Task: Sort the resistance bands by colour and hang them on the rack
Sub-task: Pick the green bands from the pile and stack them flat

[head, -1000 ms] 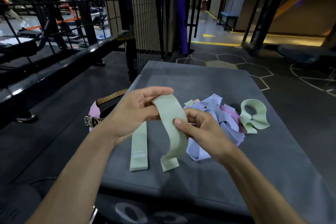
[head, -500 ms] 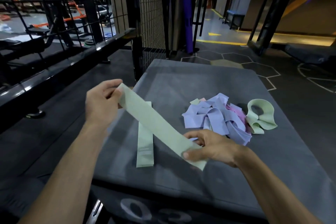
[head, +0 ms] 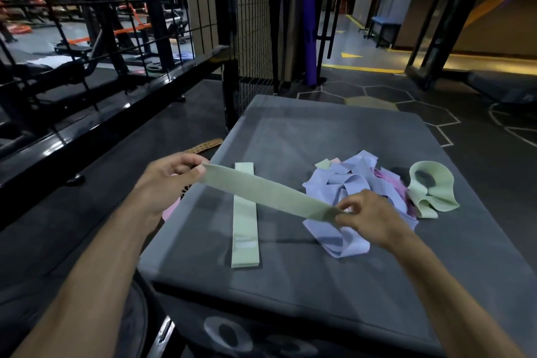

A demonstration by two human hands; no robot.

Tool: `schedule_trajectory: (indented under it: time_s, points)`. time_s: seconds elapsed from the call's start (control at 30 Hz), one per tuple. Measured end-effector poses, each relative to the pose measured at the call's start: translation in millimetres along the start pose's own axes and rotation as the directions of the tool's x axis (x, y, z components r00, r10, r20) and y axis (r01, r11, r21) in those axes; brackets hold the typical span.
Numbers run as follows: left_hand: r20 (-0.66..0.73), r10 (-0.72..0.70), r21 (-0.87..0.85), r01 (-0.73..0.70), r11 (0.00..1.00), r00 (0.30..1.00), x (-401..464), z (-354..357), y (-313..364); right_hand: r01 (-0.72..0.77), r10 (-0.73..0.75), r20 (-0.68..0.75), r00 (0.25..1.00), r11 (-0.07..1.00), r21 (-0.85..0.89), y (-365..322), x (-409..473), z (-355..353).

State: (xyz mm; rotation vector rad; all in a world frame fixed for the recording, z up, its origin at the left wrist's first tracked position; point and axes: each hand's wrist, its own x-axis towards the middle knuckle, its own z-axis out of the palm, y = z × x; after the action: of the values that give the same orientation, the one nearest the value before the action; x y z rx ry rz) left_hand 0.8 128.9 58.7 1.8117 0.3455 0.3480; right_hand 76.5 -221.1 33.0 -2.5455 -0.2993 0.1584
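Note:
A pale green band (head: 267, 193) is stretched flat between my hands above the grey padded box (head: 319, 136). My left hand (head: 170, 180) pinches its left end and my right hand (head: 367, 212) pinches its right end. Under it a second green band (head: 245, 235) lies straight on the box. To the right is a heap of lilac bands (head: 345, 183) with pink ones (head: 390, 183) mixed in, and a curled green band (head: 433, 192) beside the heap. The black wire-grid rack (head: 250, 9) stands beyond the box on the left.
A tan perforated belt (head: 203, 146) and something pink (head: 171, 209) lie off the box's left edge. A black steel rail (head: 116, 113) runs diagonally at left, with gym machines behind. Dark floor with hexagon markings (head: 406, 102) extends right.
The green band, first folded between my hands, has been pulled out straight. My left hand moved left and up with one end; my right hand lifted the other end up over the lilac heap.

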Motion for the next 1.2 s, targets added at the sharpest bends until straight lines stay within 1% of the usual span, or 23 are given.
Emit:
schedule_trajectory:
  time_s: [0.1,0.17,0.2,0.27,0.33,0.37,0.43,0.47,0.5,0.57,0.63,0.67,0.73,0.8,0.87,0.97,1.03,1.1,1.13,1.17,1.2]
  points:
    - [0.087,-0.025,-0.06,0.03,0.998,0.996,-3.1,-2.6,3.8,-0.025,0.026,-0.055,0.998,0.999,0.03,2.4,8.4,2.6]
    - [0.133,-0.032,-0.058,0.04,0.998,0.991,-5.8,-4.6,7.0,-0.061,0.067,-0.087,0.994,0.995,0.076,3.5,13.1,6.4]
    - [0.155,-0.039,-0.045,0.046,0.998,0.987,-7.5,-5.2,8.6,-0.074,0.089,-0.111,0.99,0.988,0.133,3.8,15.3,8.3]
    - [0.207,-0.053,-0.039,0.063,0.997,0.977,-10.3,-5.1,10.3,-0.071,0.127,-0.17,0.977,0.95,0.304,4.5,20.8,10.6]
    - [0.244,-0.08,-0.058,0.097,0.994,0.967,-12.0,-3.8,10.2,-0.038,0.158,-0.197,0.968,0.862,0.505,0.2,25.1,11.3]
    - [0.248,-0.09,-0.053,0.106,0.993,0.964,-12.6,-2.8,9.4,-0.032,0.184,-0.191,0.964,0.795,0.606,-4.7,26.3,10.8]
    - [0.235,-0.072,0.028,0.068,0.997,0.969,-12.3,0.3,5.8,-0.027,0.237,-0.161,0.958,0.633,0.774,-14.8,27.0,11.1]
    - [0.228,-0.063,0.078,0.046,0.996,0.972,-11.3,1.9,2.9,-0.013,0.254,-0.164,0.953,0.575,0.818,-18.1,27.2,11.8]
    - [0.22,-0.064,0.124,0.038,0.992,0.973,-9.8,3.2,-0.9,0.01,0.261,-0.188,0.947,0.558,0.83,-19.6,27.8,12.7]
    - [0.178,-0.067,0.208,0.029,0.978,0.982,-6.6,4.3,-8.0,0.052,0.261,-0.24,0.935,0.568,0.822,-20.9,29.6,15.5]
    - [0.143,-0.046,0.244,0.01,0.97,0.989,-2.3,3.8,-13.5,0.082,0.271,-0.261,0.927,0.532,0.843,-22.3,31.0,17.1]
    - [0.149,-0.04,0.236,0.004,0.972,0.988,-0.8,3.3,-15.2,0.086,0.285,-0.264,0.921,0.513,0.854,-24.0,31.4,17.5]
    - [0.214,-0.054,0.239,0.002,0.971,0.975,0.5,1.3,-18.2,0.076,0.305,-0.242,0.921,0.468,0.88,-26.5,33.3,18.2]
    - [0.269,-0.09,0.25,0.021,0.968,0.959,1.0,0.5,-22.9,0.081,0.286,-0.212,0.934,0.408,0.91,-27.6,35.4,19.3]
    - [0.256,-0.095,0.243,0.031,0.97,0.962,1.2,1.2,-27.2,0.08,0.274,-0.189,0.943,0.362,0.929,-27.4,38.7,20.9]
    - [0.214,-0.085,0.253,0.029,0.967,0.973,1.9,2.0,-28.7,0.038,0.283,-0.154,0.947,0.374,0.927,-29.5,42.0,21.7]
    - [0.176,-0.095,0.194,0.06,0.979,0.98,1.7,0.9,-27.4,-0.007,0.295,-0.134,0.946,0.43,0.903,-32.5,40.5,22.5]
    - [0.142,-0.066,0.103,0.052,0.993,0.988,1.4,-1.1,-23.8,-0.082,0.292,-0.09,0.952,0.527,0.846,-32.4,37.8,23.6]
    - [0.126,-0.022,0.072,0.013,0.997,0.992,0.7,-1.6,-20.3,-0.13,0.276,-0.048,0.96,0.591,0.796,-31.8,36.2,24.1]
    - [0.111,0.038,0.057,-0.045,0.997,0.993,0.0,-1.7,-16.0,-0.177,0.251,0.004,0.968,0.672,0.72,-29.9,34.6,25.1]
    - [0.106,0.107,0.046,-0.112,0.993,0.989,-1.3,-0.5,-10.0,-0.21,0.222,0.054,0.974,0.78,0.59,-27.1,32.1,25.8]
